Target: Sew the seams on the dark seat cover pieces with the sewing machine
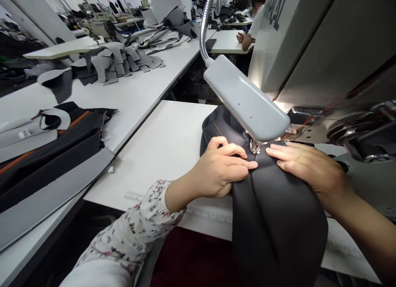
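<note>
Head view: dark cloth lies right of centre on a white table, its seam at the foot. My 2 hands flank the foot, probably steadying the cloth. The left hand curls on it; whether it pinches, I cannot tell. The right hand rests flat, unclenched.

Head camera up on you, looking forward and down on the presser foot!
And it's a close view from above and on your side of the foot, which sits just right of centre and a little below the middle; the lamp looms close over it, the sewing machine crowds in on its right, your left hand and right hand flank it at near range, and way beyond it the wide view runs out to the far tables.
</note>
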`<state>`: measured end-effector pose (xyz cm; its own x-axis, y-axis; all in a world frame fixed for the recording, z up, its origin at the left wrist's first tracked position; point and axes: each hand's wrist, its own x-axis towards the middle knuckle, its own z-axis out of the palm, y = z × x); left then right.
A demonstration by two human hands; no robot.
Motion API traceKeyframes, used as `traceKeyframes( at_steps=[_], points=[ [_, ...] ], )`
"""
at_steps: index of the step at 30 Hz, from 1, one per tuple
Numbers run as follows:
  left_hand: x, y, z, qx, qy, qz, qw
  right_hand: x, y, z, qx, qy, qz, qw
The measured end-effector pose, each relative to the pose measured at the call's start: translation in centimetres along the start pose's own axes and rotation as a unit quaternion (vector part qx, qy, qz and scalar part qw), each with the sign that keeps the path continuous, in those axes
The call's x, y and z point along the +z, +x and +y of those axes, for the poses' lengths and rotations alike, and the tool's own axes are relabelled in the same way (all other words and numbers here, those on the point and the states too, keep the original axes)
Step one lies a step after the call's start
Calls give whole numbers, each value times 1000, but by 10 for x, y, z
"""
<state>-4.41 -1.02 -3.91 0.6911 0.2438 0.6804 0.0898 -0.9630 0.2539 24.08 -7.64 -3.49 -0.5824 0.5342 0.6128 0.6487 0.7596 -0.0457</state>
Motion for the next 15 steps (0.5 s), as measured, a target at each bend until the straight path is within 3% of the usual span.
traceKeyframes(
  at_steps=[8,12,15],
  points=[
    [5,7,-16,-66,-50,-60,995,9,-9,11,106,48,34,993],
    [11,12,-23,-89,-64,-43,993,8,-7,16,142,44,35,988],
    [6,10,-18,-69,-84,-13,994,-12,-3,4,158,79,1,984]
  ],
)
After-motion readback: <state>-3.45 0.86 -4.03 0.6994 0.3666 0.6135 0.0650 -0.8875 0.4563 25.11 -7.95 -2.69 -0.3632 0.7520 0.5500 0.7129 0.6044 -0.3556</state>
